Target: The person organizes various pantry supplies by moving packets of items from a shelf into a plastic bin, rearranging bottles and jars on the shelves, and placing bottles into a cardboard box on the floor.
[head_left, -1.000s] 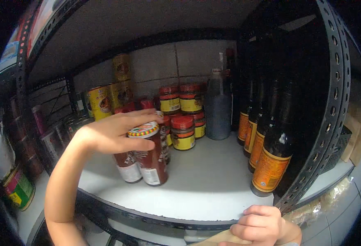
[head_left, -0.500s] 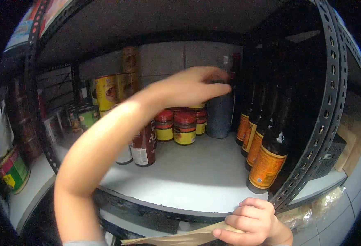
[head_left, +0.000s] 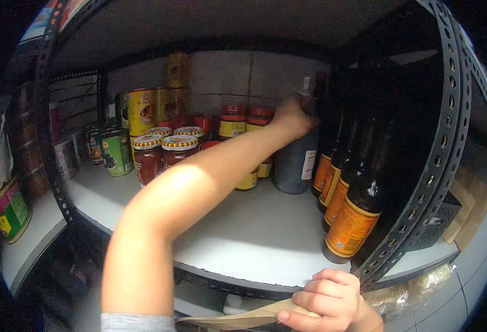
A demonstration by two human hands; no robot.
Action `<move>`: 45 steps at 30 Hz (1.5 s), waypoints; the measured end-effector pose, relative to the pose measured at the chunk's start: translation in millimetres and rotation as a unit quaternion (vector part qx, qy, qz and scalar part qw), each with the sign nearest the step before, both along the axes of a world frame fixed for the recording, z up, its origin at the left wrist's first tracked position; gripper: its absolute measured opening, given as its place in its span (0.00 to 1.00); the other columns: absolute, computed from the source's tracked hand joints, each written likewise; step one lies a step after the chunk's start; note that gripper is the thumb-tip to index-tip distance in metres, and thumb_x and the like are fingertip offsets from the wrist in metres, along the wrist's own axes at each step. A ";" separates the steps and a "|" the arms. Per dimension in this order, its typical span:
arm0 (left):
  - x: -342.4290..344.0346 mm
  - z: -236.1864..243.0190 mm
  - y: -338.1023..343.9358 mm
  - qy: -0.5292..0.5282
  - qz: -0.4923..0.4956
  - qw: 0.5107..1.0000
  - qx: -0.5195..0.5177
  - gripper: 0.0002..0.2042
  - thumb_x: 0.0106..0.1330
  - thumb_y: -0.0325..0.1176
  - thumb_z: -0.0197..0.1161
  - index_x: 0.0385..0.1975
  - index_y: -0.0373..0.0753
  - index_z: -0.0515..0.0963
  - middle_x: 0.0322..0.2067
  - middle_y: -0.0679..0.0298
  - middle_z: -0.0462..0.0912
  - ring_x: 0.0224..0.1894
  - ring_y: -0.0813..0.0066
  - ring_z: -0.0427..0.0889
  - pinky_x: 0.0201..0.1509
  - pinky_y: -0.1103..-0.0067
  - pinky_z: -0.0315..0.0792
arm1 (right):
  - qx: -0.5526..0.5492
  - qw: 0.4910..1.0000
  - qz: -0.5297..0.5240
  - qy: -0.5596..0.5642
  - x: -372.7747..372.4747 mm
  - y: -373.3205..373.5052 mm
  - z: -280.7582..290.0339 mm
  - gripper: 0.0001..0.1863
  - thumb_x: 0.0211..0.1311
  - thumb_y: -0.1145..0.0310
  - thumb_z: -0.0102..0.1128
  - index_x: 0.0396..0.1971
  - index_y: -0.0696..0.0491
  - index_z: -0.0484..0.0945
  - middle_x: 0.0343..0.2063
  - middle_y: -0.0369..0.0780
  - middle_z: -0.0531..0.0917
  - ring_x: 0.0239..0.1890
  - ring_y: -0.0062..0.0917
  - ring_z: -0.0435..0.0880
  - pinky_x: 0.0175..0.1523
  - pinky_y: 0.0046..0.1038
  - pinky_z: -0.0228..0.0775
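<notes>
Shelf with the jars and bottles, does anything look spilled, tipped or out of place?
Nothing stands out. The jars and dark bottles stand upright on the white shelf, with no spill visible. The left hand is on the grey bottle; the right hand holds a brown paper bag.

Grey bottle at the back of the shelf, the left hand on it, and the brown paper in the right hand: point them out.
grey bottle (head_left: 294,166), head view, on its lower body.
left hand (head_left: 290,117), head view, on the back of the hand.
brown paper (head_left: 243,319), head view, on its flat middle.
right hand (head_left: 327,299), head view, on the knuckles.
</notes>
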State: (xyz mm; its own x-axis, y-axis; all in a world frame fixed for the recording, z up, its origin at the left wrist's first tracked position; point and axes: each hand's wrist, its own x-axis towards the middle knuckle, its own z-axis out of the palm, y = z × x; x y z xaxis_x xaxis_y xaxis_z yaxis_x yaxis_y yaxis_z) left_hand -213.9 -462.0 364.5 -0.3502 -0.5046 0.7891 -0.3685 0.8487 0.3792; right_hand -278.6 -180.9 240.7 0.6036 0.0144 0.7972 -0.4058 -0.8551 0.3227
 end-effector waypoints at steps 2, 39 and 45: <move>10.4 1.2 29.5 0.033 0.005 0.999 -0.013 0.32 0.45 0.40 0.71 0.48 0.27 0.71 0.45 0.45 0.76 0.50 0.53 0.75 0.54 0.70 0.69 | -0.001 1.000 -0.007 -0.002 -2.8 3.0 0.4 0.15 0.42 0.72 0.63 0.35 0.50 0.78 0.19 0.34 0.73 0.20 0.22 0.71 0.26 0.22 0.63; 66.7 26.4 94.0 -0.081 0.190 0.945 -0.251 0.33 0.56 0.49 0.60 0.54 0.27 0.64 0.51 0.40 0.69 0.55 0.47 0.69 0.60 0.62 0.62 | -0.009 0.998 -0.056 0.020 -0.8 -2.5 -2.5 0.14 0.44 0.71 0.64 0.34 0.49 0.78 0.19 0.34 0.74 0.21 0.22 0.72 0.28 0.23 0.64; -46.9 17.8 -7.4 -0.333 0.173 0.926 0.028 0.25 0.58 0.34 0.57 0.56 0.33 0.67 0.56 0.48 0.67 0.58 0.54 0.68 0.56 0.63 0.68 | 0.000 0.999 -0.026 0.020 -0.8 -9.5 -4.8 0.12 0.43 0.71 0.65 0.33 0.48 0.78 0.20 0.35 0.75 0.21 0.23 0.73 0.29 0.23 0.66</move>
State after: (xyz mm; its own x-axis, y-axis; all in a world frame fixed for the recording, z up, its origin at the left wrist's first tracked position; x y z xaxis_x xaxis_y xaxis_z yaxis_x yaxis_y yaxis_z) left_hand -260.8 -469.4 382.3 -0.5594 -0.7120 0.4244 -0.7834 0.6214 0.0100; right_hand -279.4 -190.4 235.9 0.6351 -0.0165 0.7723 -0.4356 -0.8333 0.3404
